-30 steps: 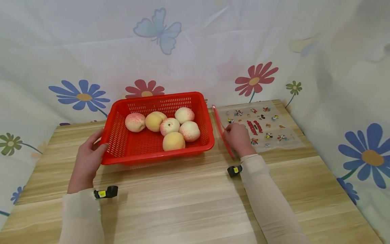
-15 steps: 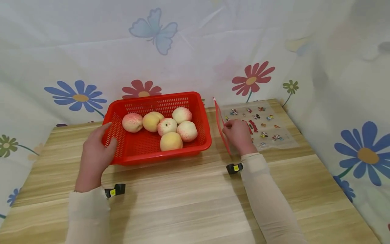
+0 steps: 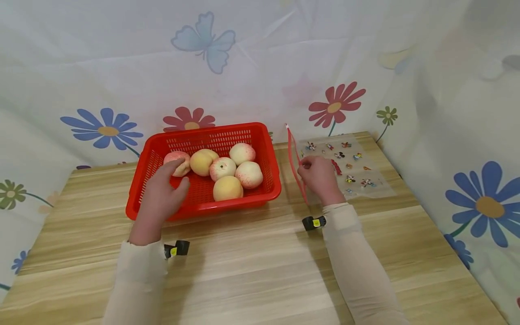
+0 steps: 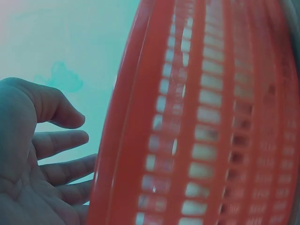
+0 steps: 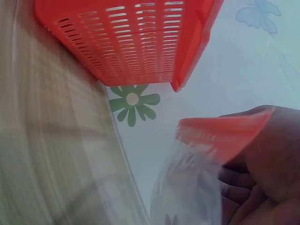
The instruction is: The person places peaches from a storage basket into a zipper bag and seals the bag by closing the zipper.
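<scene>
A red perforated plastic basket (image 3: 227, 206) holds several peaches, some pink-and-white, such as the right one (image 3: 249, 174), others yellow, such as the front one (image 3: 228, 188). My left hand (image 3: 160, 192) is over the basket's left front part, fingers spread and holding nothing; its fingertips overlap the leftmost peach (image 3: 177, 163). In the left wrist view those loose fingers show beside the basket wall (image 4: 126, 122). With thumb and fingers, my right hand (image 3: 322, 179) pinches the red zip edge (image 5: 220, 133) of a clear printed zip bag (image 3: 357, 180), that edge raised.
The wood-grain table (image 3: 243, 271) carries both basket and bag. Behind and to the sides hangs a white flower-print curtain (image 3: 260, 63), close to the table's back edge.
My left hand has left the basket's left rim and moved right, over the basket. The right hand keeps its pinch on the bag, whose red edge has lifted and parted a little.
</scene>
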### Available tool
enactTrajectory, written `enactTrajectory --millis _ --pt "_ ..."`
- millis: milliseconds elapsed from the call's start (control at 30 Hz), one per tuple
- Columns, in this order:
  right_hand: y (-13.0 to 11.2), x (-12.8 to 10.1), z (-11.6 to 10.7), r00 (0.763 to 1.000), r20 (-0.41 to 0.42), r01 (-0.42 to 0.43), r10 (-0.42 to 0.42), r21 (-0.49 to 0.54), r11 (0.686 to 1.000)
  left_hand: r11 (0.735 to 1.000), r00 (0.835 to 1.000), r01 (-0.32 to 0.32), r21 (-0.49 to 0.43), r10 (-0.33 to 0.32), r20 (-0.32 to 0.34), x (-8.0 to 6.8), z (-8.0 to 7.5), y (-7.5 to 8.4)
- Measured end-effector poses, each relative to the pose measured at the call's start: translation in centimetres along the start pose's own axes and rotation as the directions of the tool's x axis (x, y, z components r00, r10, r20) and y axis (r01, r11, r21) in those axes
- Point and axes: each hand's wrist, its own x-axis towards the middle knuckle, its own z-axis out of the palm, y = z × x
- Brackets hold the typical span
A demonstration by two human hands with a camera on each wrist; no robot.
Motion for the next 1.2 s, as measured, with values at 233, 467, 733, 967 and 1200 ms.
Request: enactTrajectory --millis 233,467,733,967,1200 --pt "-0.5 -0.1 -0.5 1.0 -0.011 0.007 -0.007 0.018 1.0 0.997 0.997 -0.077 -0.013 0.077 0.025 0.1 1.9 1.9" --pt "-0.8 -0.3 -0.9 1.0 -0.009 -0.013 0.014 0.033 0.999 0.99 0.99 -0.125 -0.067 0.129 0.06 0.6 3.6 3.3" --pt "-1.5 -0.7 -1.3 0.999 0.018 -0.047 0.046 0.071 0.996 0.983 0.986 -0.088 -0.159 0.108 0.123 0.7 5.1 4.8" --pt "-2.4 -1.1 -1.6 0.999 -0.005 -0.032 0.032 0.057 0.998 0.971 0.983 -0.088 -0.221 0.12 0.137 0.6 6.1 6.0" --pt "-3.2 -1.7 -2.1 0.999 -0.032 0.017 -0.015 0.045 0.999 0.963 0.979 -0.069 -0.26 0.115 0.167 0.9 7.1 7.6"
